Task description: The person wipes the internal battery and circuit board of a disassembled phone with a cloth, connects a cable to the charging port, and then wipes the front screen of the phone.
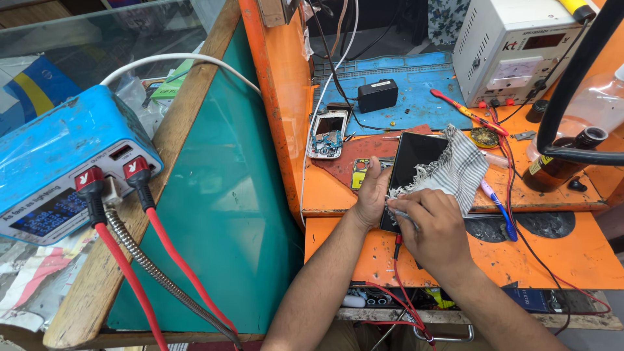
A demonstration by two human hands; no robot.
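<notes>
Hands (374,192) steadying black phone (413,162), checked cloth (455,170) wiping, brown bottle (559,162) capped

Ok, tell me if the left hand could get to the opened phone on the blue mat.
Probably yes: the left hand rests by the dark screen, and the opened phone lies just beyond with nothing between them.

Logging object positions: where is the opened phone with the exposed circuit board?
In the head view, the opened phone lies left of centre on the blue mat's edge, below-left of the black adapter.
</notes>
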